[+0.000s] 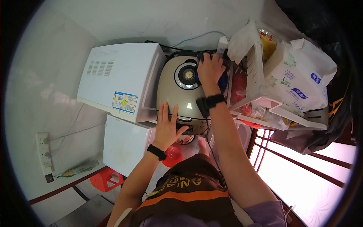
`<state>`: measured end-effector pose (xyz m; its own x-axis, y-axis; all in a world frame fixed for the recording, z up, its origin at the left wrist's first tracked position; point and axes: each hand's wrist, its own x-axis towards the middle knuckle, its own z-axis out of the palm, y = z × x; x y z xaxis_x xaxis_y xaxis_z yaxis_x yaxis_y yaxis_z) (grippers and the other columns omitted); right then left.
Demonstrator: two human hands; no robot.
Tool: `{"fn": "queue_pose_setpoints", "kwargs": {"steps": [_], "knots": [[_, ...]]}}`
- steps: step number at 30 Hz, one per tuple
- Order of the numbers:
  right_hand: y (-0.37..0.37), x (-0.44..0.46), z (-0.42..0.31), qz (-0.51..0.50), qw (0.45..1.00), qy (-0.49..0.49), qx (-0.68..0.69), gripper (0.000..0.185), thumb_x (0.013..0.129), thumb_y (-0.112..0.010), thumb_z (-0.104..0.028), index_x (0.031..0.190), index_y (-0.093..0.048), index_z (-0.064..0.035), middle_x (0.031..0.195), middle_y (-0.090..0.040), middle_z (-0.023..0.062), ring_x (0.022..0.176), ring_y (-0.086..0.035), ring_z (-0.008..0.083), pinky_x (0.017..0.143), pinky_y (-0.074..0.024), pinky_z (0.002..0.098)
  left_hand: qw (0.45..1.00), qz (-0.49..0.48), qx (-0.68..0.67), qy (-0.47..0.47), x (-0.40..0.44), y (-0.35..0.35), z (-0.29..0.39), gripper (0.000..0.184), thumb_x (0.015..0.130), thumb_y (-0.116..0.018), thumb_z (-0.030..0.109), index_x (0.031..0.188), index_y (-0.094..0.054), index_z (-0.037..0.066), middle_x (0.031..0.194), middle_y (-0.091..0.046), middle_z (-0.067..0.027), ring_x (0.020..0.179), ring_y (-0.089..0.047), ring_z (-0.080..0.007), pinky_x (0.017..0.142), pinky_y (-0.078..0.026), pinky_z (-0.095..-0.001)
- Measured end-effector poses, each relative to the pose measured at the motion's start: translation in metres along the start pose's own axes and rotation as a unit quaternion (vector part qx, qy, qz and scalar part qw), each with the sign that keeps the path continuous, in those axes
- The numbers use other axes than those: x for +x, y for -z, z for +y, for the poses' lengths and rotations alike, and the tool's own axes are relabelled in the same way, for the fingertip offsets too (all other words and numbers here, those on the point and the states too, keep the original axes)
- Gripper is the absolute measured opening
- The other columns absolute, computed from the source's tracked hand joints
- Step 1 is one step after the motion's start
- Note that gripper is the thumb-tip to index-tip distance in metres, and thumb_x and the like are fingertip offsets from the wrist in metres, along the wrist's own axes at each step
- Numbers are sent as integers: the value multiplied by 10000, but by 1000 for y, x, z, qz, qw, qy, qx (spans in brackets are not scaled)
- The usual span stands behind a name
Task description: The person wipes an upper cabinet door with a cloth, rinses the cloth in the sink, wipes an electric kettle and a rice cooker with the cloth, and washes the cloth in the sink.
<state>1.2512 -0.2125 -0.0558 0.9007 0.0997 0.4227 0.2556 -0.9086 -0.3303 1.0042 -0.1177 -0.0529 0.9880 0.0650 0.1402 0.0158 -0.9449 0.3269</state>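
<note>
A rice cooker (170, 81) with a domed gold-beige lid and a round vent on top stands in the middle, lid down. My left hand (166, 126) rests on its front left, fingers stretched along the lid's lower edge and thumb by the control panel (185, 128). At the cooker's back right, my right hand (211, 72) has curled fingers over a dark part near the rear edge. What lies under those fingers is hidden. Something blue (223, 81) shows beside that hand. A black strap is around each wrist, with a cord hanging from the right one.
To the left are a white appliance (117, 75) and a white box (124, 140) below it. A white rack (255, 72) on the right holds a tissue pack (298, 75) and bags. A small white bottle (222, 45) stands behind. Below are a red container (173, 155) and red stool (106, 179).
</note>
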Motion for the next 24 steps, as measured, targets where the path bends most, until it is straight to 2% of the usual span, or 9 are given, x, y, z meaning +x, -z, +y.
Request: {"fn": "queue_pose_setpoints", "kwargs": {"steps": [5,7,11,13,14,17,20,23,24], "knots": [[50,-121,26,-1,994,77,72,454,649,-746,-193,1081,-609,-169,1125,-520,101,1036,-500,334,781,-430,468,1000,-5,-7,2,2,4,-1,876,764,-692,492,1430,-327,55,1434,-237,-339,1326,-242,-512,1069,-289,-527],[71,-158,28,-30,993,83,77,449,641,-738,-162,1070,-607,-149,1088,-512,104,1001,-511,324,802,-428,475,1000,-15,-10,2,2,5,-1,882,762,-695,491,1434,-324,56,1437,-235,-339,1326,-241,-510,1070,-289,-525],[49,-101,27,15,998,63,24,360,690,-723,-155,1029,-608,-121,1084,-524,116,978,-531,335,781,-459,462,1000,-14,-6,-5,0,2,-4,883,757,-701,485,1434,-326,58,1438,-233,-338,1327,-239,-509,1070,-290,-525],[27,-52,27,6,1000,-13,-4,326,714,-712,-167,1012,-596,-107,1083,-527,126,972,-532,348,775,-471,460,1000,-12,-2,-5,1,3,-4,890,754,-704,483,1436,-321,59,1439,-232,-336,1324,-244,-510,1070,-292,-521],[27,-53,29,3,1000,-13,-4,326,714,-712,-167,1012,-596,-107,1083,-527,126,972,-532,348,775,-471,460,1000,-14,-2,-3,-1,4,-3,890,754,-704,483,1436,-321,59,1439,-232,-336,1324,-244,-510,1070,-292,-521],[37,-61,32,-6,999,54,-3,328,721,-696,-161,1024,-582,-107,1064,-520,132,939,-533,354,757,-476,458,1000,-10,-13,-4,3,8,-1,881,771,-705,456,1450,-292,76,1449,-211,-338,1333,-230,-515,1073,-295,-509],[59,-128,36,-57,993,99,39,392,684,-709,-145,1055,-584,-119,1076,-513,132,949,-532,356,752,-478,464,1000,-10,-17,-4,4,7,-4,882,771,-706,455,1451,-289,79,1451,-205,-336,1332,-229,-516,1070,-299,-510],[58,-115,39,-52,991,107,68,399,680,-716,-131,1057,-587,-122,1071,-513,128,947,-533,351,752,-479,465,1000,-21,-16,4,-3,4,-5,890,766,-713,449,1452,-283,78,1453,-198,-334,1336,-223,-515,1069,-303,-509],[50,-93,34,-11,994,103,31,356,699,-709,-145,1035,-592,-117,1049,-519,124,940,-538,341,748,-481,460,1000,-20,-14,-1,-1,5,-5,891,766,-713,447,1452,-282,76,1453,-196,-334,1336,-222,-516,1068,-304,-508]]}}
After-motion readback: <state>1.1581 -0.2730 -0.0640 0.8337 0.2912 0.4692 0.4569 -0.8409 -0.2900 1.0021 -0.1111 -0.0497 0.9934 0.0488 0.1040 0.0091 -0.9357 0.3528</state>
